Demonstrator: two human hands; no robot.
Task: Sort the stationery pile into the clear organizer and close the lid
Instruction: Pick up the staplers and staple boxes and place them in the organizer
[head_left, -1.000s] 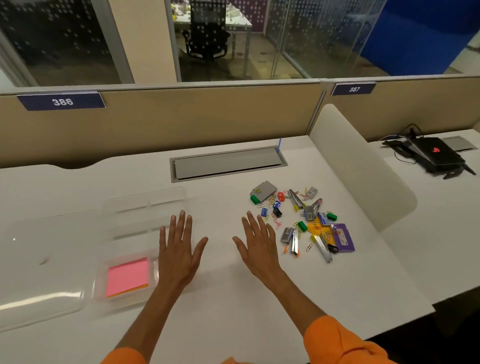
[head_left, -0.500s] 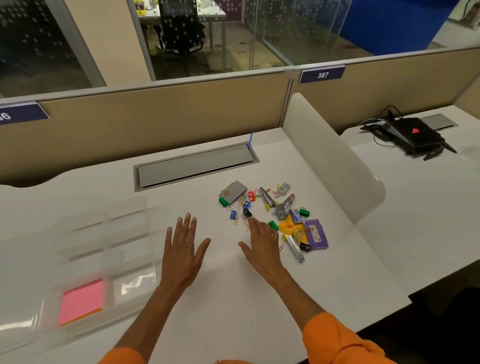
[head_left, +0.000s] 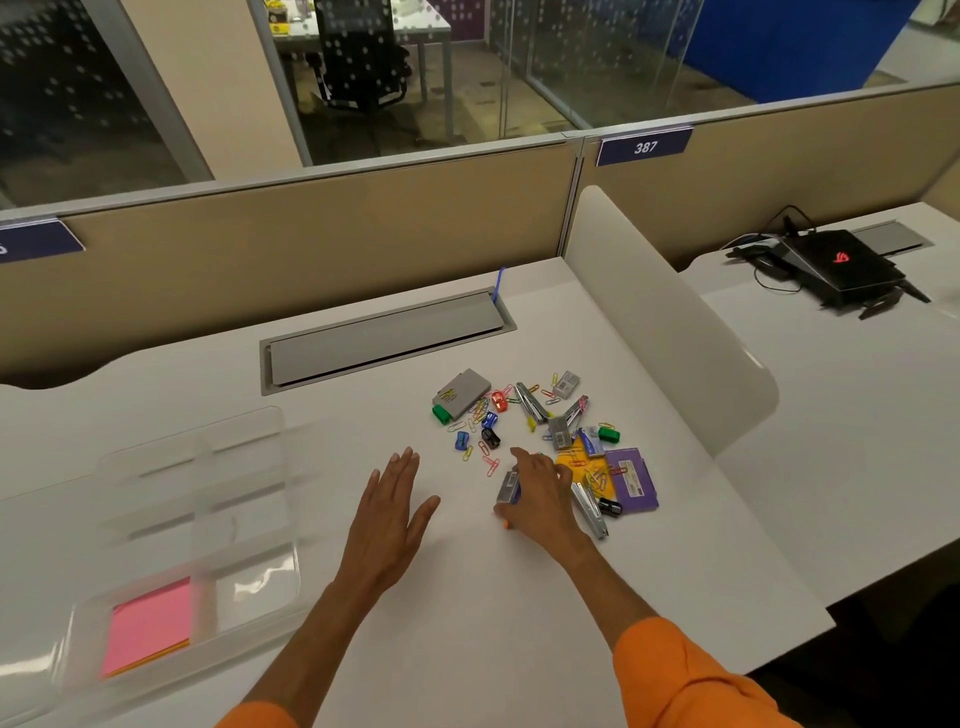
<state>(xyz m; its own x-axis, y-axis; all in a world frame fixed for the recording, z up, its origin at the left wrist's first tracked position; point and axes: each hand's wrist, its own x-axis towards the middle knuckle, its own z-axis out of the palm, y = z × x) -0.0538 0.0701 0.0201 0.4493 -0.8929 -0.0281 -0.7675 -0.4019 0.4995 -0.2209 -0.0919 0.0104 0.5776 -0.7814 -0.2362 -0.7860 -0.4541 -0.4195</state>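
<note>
Since half a second ago the right hand (head_left: 540, 499) has pushed further into the near edge of the stationery pile, and its fingers now curl over a small grey box with a blue edge (head_left: 508, 488), which it grips between thumb and fingers, tipped up on its side just above the white desk (head_left: 467, 623). A bit of orange shows under the heel of this hand; what it is cannot be told. The left hand (head_left: 387, 512) lies flat and open just left of it, fingers straight and together, thumb spread, holding nothing. Beyond the right hand the scattered pile (head_left: 540, 431) lies apart from the organizer: a larger flat grey box (head_left: 461, 393) with a green sharpener (head_left: 441, 414) touching its near corner, a red sharpener (head_left: 500, 401), a purple flat box (head_left: 631, 480), strips of silver staples (head_left: 589, 506) and loose coloured paper clips (head_left: 488, 462). The clear plastic organizer (head_left: 208, 467) sits well to the left, blurred, its lid not closed, with a pink pad of sticky notes (head_left: 148, 621) in its near left compartment. A grey cable hatch (head_left: 384, 338) is set in the desk behind, and a black laptop (head_left: 841, 265) rests on the neighbouring desk.
</note>
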